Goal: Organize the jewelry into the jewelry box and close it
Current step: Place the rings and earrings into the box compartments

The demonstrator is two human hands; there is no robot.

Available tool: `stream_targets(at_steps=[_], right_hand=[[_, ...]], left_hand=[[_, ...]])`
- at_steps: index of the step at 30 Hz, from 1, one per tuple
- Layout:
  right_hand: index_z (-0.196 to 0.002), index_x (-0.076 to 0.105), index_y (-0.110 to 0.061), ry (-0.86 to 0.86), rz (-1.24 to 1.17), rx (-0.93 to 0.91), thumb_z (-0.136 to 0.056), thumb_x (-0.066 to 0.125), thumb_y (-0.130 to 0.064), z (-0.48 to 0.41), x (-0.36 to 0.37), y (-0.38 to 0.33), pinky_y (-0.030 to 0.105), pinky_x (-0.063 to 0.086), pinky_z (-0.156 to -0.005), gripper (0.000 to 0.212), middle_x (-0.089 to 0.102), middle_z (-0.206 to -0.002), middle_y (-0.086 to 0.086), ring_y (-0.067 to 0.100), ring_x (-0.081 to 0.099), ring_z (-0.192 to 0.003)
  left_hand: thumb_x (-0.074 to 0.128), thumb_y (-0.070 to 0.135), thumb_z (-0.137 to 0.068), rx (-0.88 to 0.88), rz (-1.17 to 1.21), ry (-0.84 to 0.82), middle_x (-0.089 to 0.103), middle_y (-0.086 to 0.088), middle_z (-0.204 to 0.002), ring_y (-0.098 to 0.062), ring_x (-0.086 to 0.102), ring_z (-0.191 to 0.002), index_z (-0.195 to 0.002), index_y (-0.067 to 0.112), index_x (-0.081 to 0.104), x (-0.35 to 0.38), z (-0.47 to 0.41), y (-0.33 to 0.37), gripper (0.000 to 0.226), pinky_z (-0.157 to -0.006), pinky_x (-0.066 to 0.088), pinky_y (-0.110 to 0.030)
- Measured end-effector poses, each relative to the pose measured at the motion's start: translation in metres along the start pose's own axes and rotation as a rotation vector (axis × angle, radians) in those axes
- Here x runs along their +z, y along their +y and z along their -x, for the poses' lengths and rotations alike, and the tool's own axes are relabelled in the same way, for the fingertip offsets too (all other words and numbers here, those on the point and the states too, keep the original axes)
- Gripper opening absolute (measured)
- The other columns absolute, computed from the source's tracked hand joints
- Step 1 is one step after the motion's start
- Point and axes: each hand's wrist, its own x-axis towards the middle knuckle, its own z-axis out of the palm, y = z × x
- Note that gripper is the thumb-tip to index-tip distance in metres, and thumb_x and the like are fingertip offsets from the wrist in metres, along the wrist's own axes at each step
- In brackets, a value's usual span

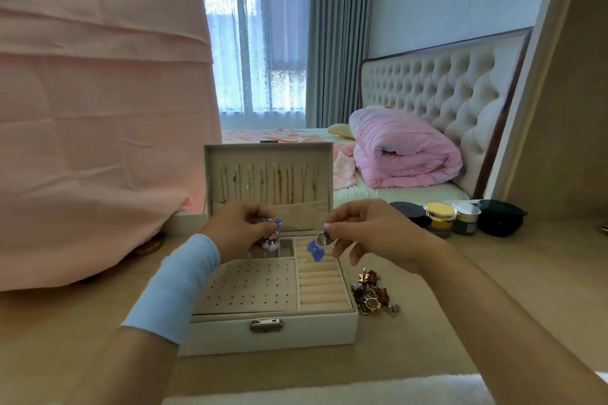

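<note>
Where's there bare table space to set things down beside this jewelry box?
Bare beige tabletop lies right of the brown-and-gold jewelry pile, before the cosmetic jars, and in front of the white jewelry box. Crowded: the box's right side and back-right corner.

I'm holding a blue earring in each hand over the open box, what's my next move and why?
Probably lower the left hand and set its blue earring onto the perforated panel on that side. That panel looks bare, the jewelry box stands open, and the right hand pinches the matching earring to follow.
</note>
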Motion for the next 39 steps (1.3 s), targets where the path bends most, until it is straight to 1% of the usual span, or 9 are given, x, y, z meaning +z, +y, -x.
stream_targets(at_steps=[5, 8, 14, 17, 20, 23, 28, 33, 39], right_hand=[[-0.102, 0.07, -0.004, 0.069, 0.021, -0.031, -0.093, 0.07, -0.011, -0.016, 0.032, -0.007, 0.027, 0.055, -0.053, 0.011, 0.076, -0.088, 0.011, 0.02, 0.073, -0.073], [-0.098, 0.071, -0.006, 0.119, 0.074, -0.03, -0.093, 0.069, -0.011, -0.029, 0.048, -0.011, 0.028, 0.055, -0.052, 0.007, 0.076, -0.085, 0.013, 0.019, 0.07, -0.067], [-0.09, 0.071, -0.01, 0.158, 0.335, 0.008, -0.09, 0.063, -0.012, -0.056, 0.064, -0.01, 0.024, 0.051, -0.049, 0.008, 0.075, -0.079, 0.016, 0.013, 0.066, -0.057], [-0.084, 0.072, -0.009, 0.172, 0.438, 0.003, -0.085, 0.064, -0.013, -0.066, 0.067, -0.002, 0.027, 0.054, -0.054, 0.009, 0.072, -0.068, 0.008, 0.013, 0.065, -0.055], [-0.082, 0.073, -0.014, 0.173, 0.555, -0.015, -0.084, 0.07, -0.018, -0.074, 0.07, 0.007, 0.033, 0.057, -0.066, 0.005, 0.071, -0.073, 0.001, 0.011, 0.064, -0.062], [-0.082, 0.073, -0.021, 0.194, 0.585, -0.036, -0.085, 0.076, -0.025, -0.08, 0.071, 0.013, 0.025, 0.05, -0.061, 0.006, 0.069, -0.075, -0.005, 0.006, 0.062, -0.066], [-0.092, 0.072, -0.026, 0.171, 0.554, -0.069, -0.092, 0.072, -0.024, -0.081, 0.062, 0.017, 0.023, 0.046, -0.065, 0.002, 0.067, -0.082, -0.01, 0.0, 0.057, -0.064], [-0.087, 0.079, -0.03, 0.059, 0.74, -0.045, -0.089, 0.073, -0.026, -0.079, 0.064, 0.017, 0.031, 0.056, -0.083, 0.007, 0.072, -0.085, -0.015, 0.002, 0.065, -0.084], [-0.106, 0.077, -0.029, 0.145, 0.744, -0.13, -0.086, 0.077, -0.025, -0.081, 0.078, 0.019, 0.037, 0.056, -0.09, 0.021, 0.074, -0.099, -0.011, 0.007, 0.066, -0.093]], left_hand=[[0.072, 0.017, -0.086, -0.016, -0.117, 0.078, 0.072, -0.002, -0.081, -0.01, 0.066, -0.062, -0.087, 0.02, 0.069, -0.002, -0.007, -0.01, 0.004, -0.057, 0.051, -0.021], [0.073, 0.023, -0.084, -0.008, -0.196, 0.107, 0.07, 0.005, -0.08, -0.009, 0.067, -0.073, -0.079, 0.027, 0.068, 0.005, -0.011, -0.014, 0.008, -0.069, 0.054, -0.025], [0.072, 0.033, -0.083, -0.012, -0.255, 0.081, 0.068, 0.013, -0.081, -0.007, 0.063, -0.082, -0.076, 0.032, 0.069, 0.002, -0.015, -0.023, 0.008, -0.077, 0.048, -0.025], [0.07, 0.035, -0.085, -0.005, -0.281, 0.064, 0.069, 0.011, -0.088, -0.01, 0.063, -0.089, -0.087, 0.031, 0.072, 0.001, -0.017, -0.029, 0.005, -0.082, 0.048, -0.026], [0.063, 0.032, -0.092, 0.029, -0.348, 0.012, 0.069, 0.006, -0.11, -0.013, 0.061, -0.101, -0.111, 0.025, 0.072, -0.002, -0.018, -0.034, 0.022, -0.089, 0.043, -0.025], [0.061, 0.026, -0.094, 0.047, -0.374, -0.035, 0.067, 0.004, -0.119, -0.013, 0.058, -0.107, -0.118, 0.024, 0.069, -0.011, -0.019, -0.037, 0.026, -0.093, 0.041, -0.024], [0.065, 0.028, -0.091, 0.037, -0.455, -0.086, 0.069, 0.005, -0.113, -0.014, 0.06, -0.104, -0.109, 0.03, 0.073, -0.015, -0.018, -0.038, 0.02, -0.095, 0.045, -0.028], [0.067, 0.04, -0.087, 0.005, -0.53, -0.079, 0.071, 0.008, -0.108, -0.014, 0.061, -0.099, -0.1, 0.034, 0.075, -0.005, -0.019, -0.038, 0.016, -0.089, 0.049, -0.028], [0.067, 0.039, -0.085, -0.002, -0.551, -0.064, 0.07, 0.007, -0.1, -0.015, 0.063, -0.095, -0.089, 0.034, 0.075, -0.004, -0.019, -0.039, 0.011, -0.083, 0.05, -0.028]])
